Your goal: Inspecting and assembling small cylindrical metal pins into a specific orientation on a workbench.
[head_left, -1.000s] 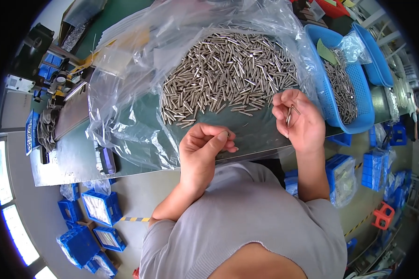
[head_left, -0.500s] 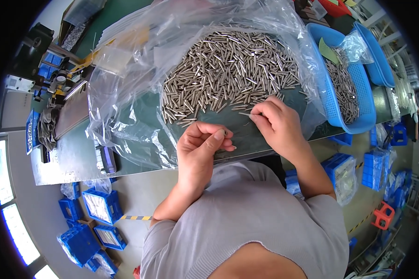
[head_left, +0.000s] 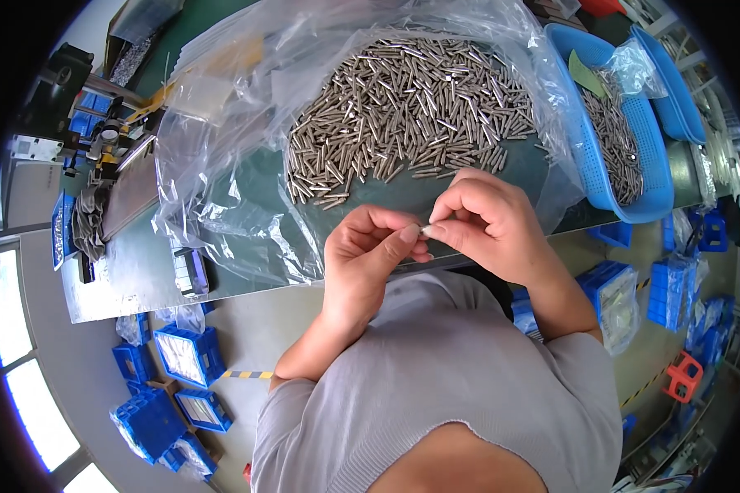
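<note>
My left hand (head_left: 365, 256) and my right hand (head_left: 495, 223) meet at the near edge of the green work table, fingertips almost touching. The right thumb and forefinger pinch a small metal pin (head_left: 425, 231), mostly covered by the fingers. Closed in a pinch too, the left hand grips something small that its fingertips hide. Just beyond my hands, a large heap of short, pointed metal pins (head_left: 411, 107) is spread over the table, with a clear plastic bag (head_left: 222, 185) around and beneath part of it.
To the right stands a blue perforated basket (head_left: 654, 156) holding more pins and a green tag. Another blue basket (head_left: 674, 107) is behind it. Machine parts (head_left: 107, 135) line the far left. Blue crates (head_left: 185, 353) and a red stool (head_left: 682, 376) are on the floor.
My right hand has moved left and nearer, away from the heap, bringing its pin to the left fingertips. The left hand has shifted slightly right.
</note>
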Action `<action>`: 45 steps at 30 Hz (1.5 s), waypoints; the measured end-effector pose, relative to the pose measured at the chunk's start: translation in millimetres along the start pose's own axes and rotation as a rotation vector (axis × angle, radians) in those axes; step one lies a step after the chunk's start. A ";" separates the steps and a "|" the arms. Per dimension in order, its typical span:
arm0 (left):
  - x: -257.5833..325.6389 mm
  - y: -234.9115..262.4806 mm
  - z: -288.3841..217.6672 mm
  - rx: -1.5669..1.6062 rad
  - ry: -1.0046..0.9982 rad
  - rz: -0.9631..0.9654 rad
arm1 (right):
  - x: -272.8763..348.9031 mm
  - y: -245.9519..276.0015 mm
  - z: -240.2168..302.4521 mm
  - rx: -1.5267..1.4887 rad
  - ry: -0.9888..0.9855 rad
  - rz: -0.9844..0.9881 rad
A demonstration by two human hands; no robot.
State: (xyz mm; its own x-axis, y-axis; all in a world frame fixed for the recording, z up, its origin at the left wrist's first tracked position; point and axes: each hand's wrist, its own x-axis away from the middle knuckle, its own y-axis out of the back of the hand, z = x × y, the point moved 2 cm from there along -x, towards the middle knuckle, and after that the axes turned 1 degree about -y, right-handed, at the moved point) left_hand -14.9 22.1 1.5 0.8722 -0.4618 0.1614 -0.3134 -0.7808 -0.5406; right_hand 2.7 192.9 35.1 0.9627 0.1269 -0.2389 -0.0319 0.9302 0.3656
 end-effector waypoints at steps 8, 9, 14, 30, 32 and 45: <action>1.8 3.0 0.2 0.021 0.014 -0.011 | 0.3 -10.5 -7.1 -0.140 -0.047 0.030; 2.2 3.2 -0.1 0.048 0.011 0.008 | 1.2 -11.5 -9.4 -0.241 -0.081 0.024; -0.1 -0.7 -0.5 0.112 0.068 -0.046 | 5.9 -16.2 -15.4 -0.240 -0.020 -0.028; 0.4 -8.0 -1.0 0.014 -0.030 -0.066 | 21.8 17.6 9.5 0.050 0.074 -0.299; 0.7 -1.6 -0.3 0.045 -0.044 -0.050 | 28.7 52.5 15.1 0.267 0.090 -0.522; -9.2 4.5 -5.4 0.053 -0.076 -0.079 | 7.0 99.1 16.1 0.936 0.176 -0.542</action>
State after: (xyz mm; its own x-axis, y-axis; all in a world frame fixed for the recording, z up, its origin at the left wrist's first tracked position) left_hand -26.4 20.6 2.1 0.9198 -0.3651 0.1436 -0.2240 -0.7893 -0.5717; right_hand 10.6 280.4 84.1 0.7331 -0.1035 -0.6722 0.6725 0.2569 0.6940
